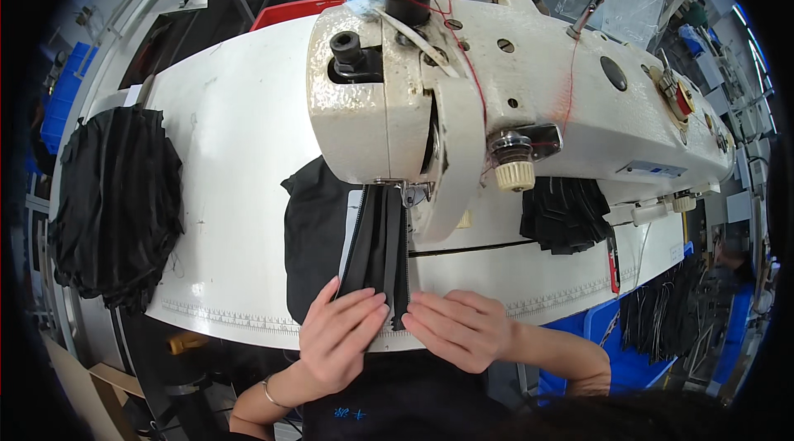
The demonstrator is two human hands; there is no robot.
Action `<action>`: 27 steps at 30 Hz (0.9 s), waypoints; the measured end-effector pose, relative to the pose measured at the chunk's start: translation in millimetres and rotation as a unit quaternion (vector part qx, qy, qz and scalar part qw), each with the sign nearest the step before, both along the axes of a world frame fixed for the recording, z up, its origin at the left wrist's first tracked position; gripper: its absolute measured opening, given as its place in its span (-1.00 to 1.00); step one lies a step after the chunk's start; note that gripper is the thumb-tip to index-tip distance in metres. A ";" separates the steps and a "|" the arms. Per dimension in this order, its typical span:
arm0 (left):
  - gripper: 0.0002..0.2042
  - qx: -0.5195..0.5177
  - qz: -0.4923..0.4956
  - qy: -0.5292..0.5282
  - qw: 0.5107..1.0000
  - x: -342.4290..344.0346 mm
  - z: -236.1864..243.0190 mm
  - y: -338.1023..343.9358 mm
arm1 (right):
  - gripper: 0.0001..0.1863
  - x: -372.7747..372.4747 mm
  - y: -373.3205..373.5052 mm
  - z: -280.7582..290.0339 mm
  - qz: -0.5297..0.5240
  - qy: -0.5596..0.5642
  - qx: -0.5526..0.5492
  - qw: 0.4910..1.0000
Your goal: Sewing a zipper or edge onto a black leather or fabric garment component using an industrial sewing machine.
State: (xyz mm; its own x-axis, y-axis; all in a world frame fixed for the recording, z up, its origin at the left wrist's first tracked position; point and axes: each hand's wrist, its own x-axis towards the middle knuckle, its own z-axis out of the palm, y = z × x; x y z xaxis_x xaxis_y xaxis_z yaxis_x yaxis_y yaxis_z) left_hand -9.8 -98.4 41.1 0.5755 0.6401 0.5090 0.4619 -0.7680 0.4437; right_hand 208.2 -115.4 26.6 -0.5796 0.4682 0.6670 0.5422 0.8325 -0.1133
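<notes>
A black fabric piece (308,230) lies under the presser foot (405,193) of a white sewing machine (364,131). Two strips of a black zipper (403,275) run from the foot toward me, with folded cloth between them and a pale strip along the left one. My left hand (339,333) is closed over the near left part of the fabric, its fingers bent across the folds. At the near right edge, my right hand (459,327) pinches the right zipper strip; its thumb is hidden.
A tall stack of black fabric pieces (116,205) sits at the table's left. Behind the machine's arm lie more folded black pieces (566,213), beside red-handled snips (613,263). A measuring scale (223,311) follows the table's front edge. Blue bins (579,350) stand at the lower right.
</notes>
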 end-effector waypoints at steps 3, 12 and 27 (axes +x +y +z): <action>-0.79 -0.223 0.110 -0.160 0.955 -21.8 17.6 20.0 | -0.77 -0.7 -1.4 -7.1 0.016 -0.018 -0.004 1.000; -0.83 0.205 -0.142 0.188 0.950 -21.0 42.1 35.7 | -0.79 0.3 -10.6 -6.5 0.021 -0.117 -0.092 0.989; -0.82 0.133 -0.122 0.170 0.969 7.2 -13.3 7.5 | -0.75 3.9 -14.6 -17.9 0.010 -0.081 -0.088 0.993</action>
State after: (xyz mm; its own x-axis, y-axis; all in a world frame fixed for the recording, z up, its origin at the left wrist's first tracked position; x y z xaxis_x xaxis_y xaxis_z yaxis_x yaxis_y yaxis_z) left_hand -2.6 -90.9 27.8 0.8565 0.3360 0.3919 0.3363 -0.9391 0.0701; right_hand 212.1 -130.0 8.7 -0.6827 0.5568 0.4733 0.5494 0.8181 -0.1699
